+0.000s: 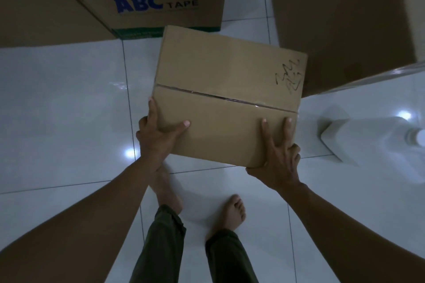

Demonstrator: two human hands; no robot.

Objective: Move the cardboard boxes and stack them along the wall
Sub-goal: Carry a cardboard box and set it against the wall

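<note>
Two hands hold a small brown box over the shiny white floor (69, 110).

The small box (227, 96) is in the middle of the frame; it is closed, with clear tape along the seam on top and a black scribble near its right edge; what is inside cannot be seen; the left hand (156, 138) grips its lower left corner, thumb flat on top and fingers along the left side; the right hand (278, 156) grips its lower right corner, two fingers spread on top and the rest curled round the edge; most of the box reaches up past both hands; a closed ABC TAPE box (147, 4) stands at the top; a big brown box (345, 18) fills the upper right.
</note>
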